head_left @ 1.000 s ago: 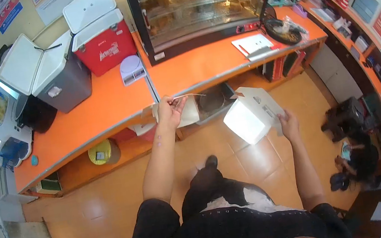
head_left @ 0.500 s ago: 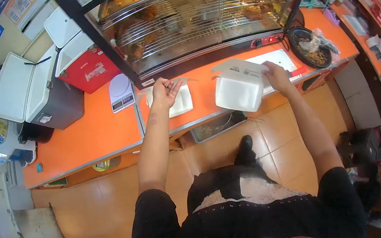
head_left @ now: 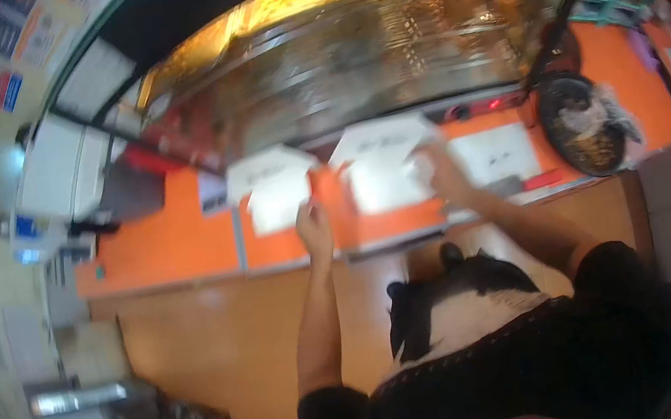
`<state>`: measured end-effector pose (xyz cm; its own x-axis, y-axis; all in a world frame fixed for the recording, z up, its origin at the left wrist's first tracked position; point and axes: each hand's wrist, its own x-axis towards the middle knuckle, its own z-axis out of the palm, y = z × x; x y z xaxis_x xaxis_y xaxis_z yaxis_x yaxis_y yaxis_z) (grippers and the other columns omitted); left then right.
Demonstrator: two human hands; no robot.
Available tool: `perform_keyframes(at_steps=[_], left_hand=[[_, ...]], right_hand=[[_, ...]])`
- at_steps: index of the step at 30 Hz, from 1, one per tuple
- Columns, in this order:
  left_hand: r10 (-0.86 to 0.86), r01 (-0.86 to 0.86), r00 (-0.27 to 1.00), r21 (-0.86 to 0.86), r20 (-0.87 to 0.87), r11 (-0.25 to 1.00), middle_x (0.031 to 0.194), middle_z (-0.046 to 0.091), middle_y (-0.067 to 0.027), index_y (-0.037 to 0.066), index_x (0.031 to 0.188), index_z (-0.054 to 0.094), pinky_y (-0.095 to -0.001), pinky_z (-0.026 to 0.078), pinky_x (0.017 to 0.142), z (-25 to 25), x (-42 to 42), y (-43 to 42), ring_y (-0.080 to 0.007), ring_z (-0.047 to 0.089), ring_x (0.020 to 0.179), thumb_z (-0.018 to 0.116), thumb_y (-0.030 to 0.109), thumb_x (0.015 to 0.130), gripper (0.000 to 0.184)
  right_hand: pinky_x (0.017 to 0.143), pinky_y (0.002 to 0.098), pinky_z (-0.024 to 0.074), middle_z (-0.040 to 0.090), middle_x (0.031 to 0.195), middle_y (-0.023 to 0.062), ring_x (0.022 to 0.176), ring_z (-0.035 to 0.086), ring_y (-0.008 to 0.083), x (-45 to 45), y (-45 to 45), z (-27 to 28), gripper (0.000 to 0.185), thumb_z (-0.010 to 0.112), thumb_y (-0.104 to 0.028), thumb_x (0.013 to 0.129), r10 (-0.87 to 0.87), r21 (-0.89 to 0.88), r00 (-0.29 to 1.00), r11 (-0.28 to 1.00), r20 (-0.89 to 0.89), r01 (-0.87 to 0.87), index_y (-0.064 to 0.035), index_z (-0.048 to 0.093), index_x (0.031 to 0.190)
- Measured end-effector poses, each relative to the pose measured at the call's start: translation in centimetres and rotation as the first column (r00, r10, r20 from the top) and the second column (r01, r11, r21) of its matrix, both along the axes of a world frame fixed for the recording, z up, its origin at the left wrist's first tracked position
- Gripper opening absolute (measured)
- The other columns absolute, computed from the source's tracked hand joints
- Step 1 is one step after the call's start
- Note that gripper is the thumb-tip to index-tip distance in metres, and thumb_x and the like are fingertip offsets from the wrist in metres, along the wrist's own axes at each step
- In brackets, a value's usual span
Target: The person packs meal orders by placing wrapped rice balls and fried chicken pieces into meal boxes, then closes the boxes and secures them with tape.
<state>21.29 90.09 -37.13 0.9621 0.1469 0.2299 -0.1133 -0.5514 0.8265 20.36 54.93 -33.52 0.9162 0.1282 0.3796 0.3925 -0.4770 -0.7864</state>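
Note:
Two white takeaway boxes lie on the orange counter with their printed lids folded open toward the back. My left hand [head_left: 314,229] is at the lower right corner of the left takeaway box [head_left: 280,205]; its fingers look curled but are smeared. At the right side of the other takeaway box [head_left: 384,182] is my right hand [head_left: 446,176], its fingers at the box's edge and blurred by motion. Whether either hand grips its box cannot be made out. Both boxes look bare inside.
Behind the boxes stands a lit glass display cabinet [head_left: 347,58]. A red-handled knife [head_left: 543,179] lies along a white board [head_left: 497,150] to the right. Beyond it is a black round pan [head_left: 554,122] with food and a plastic bag. The orange counter [head_left: 158,255] runs left.
The right box, tilted in my right hand before, now lies flat on the counter. My left hand has moved from the left box's lid to its front corner. The view has shifted and blurred.

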Motion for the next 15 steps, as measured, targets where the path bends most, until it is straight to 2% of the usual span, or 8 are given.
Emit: perform_keyframes(at_steps=[1, 2, 4, 8, 9, 12, 14, 15], left_hand=[[0.013, -0.013, 1.0, -0.038, 0.022, 0.999, 0.109, 0.067, -0.0151, -0.002, 0.109, 0.064, -0.0362, 0.054, 0.083, -0.4, -0.2, -2.1, -0.024, 0.066, 0.094, 0.059, 0.013, 0.096, 0.02], [0.018, -0.015, 0.999, -0.077, 0.043, 0.997, 0.111, 0.067, -0.0162, -0.003, 0.114, 0.064, -0.0374, 0.054, 0.086, -0.6, -0.1, -3.7, -0.0253, 0.066, 0.098, 0.06, 0.014, 0.095, 0.025], [-0.124, 0.124, 0.99, -0.002, 0.063, 0.992, 0.118, 0.067, -0.0197, -0.002, 0.124, 0.062, -0.0407, 0.052, 0.093, -2.2, 2.5, -4.7, -0.0289, 0.064, 0.107, 0.06, 0.017, 0.095, 0.035], [-0.068, 0.077, 0.989, 0.065, -0.13, 0.995, 0.113, 0.07, -0.0191, -0.002, 0.118, 0.067, -0.0417, 0.05, 0.097, -4.1, 5.9, -5.7, -0.0335, 0.066, 0.105, 0.058, 0.021, 0.096, 0.034], [-0.064, 0.081, 0.982, 0.092, -0.177, 0.992, 0.112, 0.07, -0.0186, -0.002, 0.117, 0.068, -0.0417, 0.05, 0.097, -3.8, 6.4, -6.0, -0.0337, 0.067, 0.105, 0.058, 0.022, 0.096, 0.033], [-0.042, 0.074, 0.981, 0.167, -0.187, 0.983, 0.107, 0.072, -0.0166, -0.002, 0.109, 0.071, -0.0409, 0.052, 0.091, -3.6, 7.3, -6.5, -0.0311, 0.068, 0.1, 0.058, 0.021, 0.095, 0.029], [-0.118, 0.081, 0.973, -0.189, -0.196, 0.979, 0.107, 0.072, -0.0159, -0.002, 0.109, 0.07, -0.0381, 0.053, 0.087, -3.0, 7.9, -6.7, -0.027, 0.069, 0.098, 0.062, 0.02, 0.094, 0.028], [0.027, -0.036, 0.991, -0.069, -0.128, 0.997, 0.101, 0.073, -0.0141, -0.002, 0.108, 0.071, -0.0352, 0.053, 0.083, -2.9, 8.1, -6.9, -0.0234, 0.069, 0.094, 0.066, 0.02, 0.092, 0.028]], right_hand=[[0.11, 0.0521, 0.0348, 0.06, 0.129, 0.0151, 0.125, 0.052, 0.0342, -1.7, 0.9, -0.9, 0.04, 0.068, -0.022, 0.087, 0.125, -0.217, 0.992, 0.968, -0.015, -0.126, -0.0104, 0.063, 0.125], [0.112, 0.0534, 0.0322, 0.059, 0.132, 0.0154, 0.127, 0.051, 0.0335, -2.9, 2.0, -3.8, 0.046, 0.069, -0.025, 0.086, 0.191, -0.233, 0.981, 0.955, -0.001, -0.186, -0.0105, 0.062, 0.129], [0.109, 0.0521, 0.0355, 0.059, 0.133, 0.0168, 0.126, 0.053, 0.0317, -4.2, 3.4, -3.1, 0.056, 0.064, -0.025, 0.088, 0.27, -0.537, 0.948, 0.781, -0.169, -0.318, -0.0114, 0.053, 0.141], [0.101, 0.0498, 0.0411, 0.066, 0.115, 0.0115, 0.112, 0.062, 0.0293, -3.8, 4.0, -6.5, 0.046, 0.055, -0.018, 0.092, 0.298, -0.678, 0.923, 0.628, -0.244, -0.382, -0.0118, 0.054, 0.138], [0.094, 0.0453, 0.0452, 0.067, 0.111, 0.0063, 0.104, 0.065, 0.024, -3.8, 3.5, -5.3, 0.038, 0.047, -0.017, 0.098, 0.297, -0.715, 0.923, 0.588, -0.244, -0.378, -0.0224, 0.057, 0.134], [0.092, 0.0446, 0.0463, 0.067, 0.105, 0.0063, 0.1, 0.066, 0.0244, -3.7, 3.1, -6.3, 0.034, 0.046, -0.017, 0.099, 0.302, -0.677, 0.92, 0.625, -0.251, -0.39, -0.0227, 0.059, 0.129], [0.089, 0.0448, 0.0484, 0.067, 0.102, 0.0073, 0.099, 0.067, 0.0259, -3.6, 2.8, -5.7, 0.031, 0.046, -0.017, 0.099, 0.28, -0.635, 0.929, 0.678, -0.243, -0.371, -0.0214, 0.061, 0.125], [0.088, 0.0456, 0.0494, 0.067, 0.103, 0.0082, 0.1, 0.067, 0.0273, -3.5, 2.8, -5.6, 0.031, 0.046, -0.017, 0.099, 0.28, -0.617, 0.913, 0.674, -0.297, -0.407, -0.02, 0.061, 0.125]])
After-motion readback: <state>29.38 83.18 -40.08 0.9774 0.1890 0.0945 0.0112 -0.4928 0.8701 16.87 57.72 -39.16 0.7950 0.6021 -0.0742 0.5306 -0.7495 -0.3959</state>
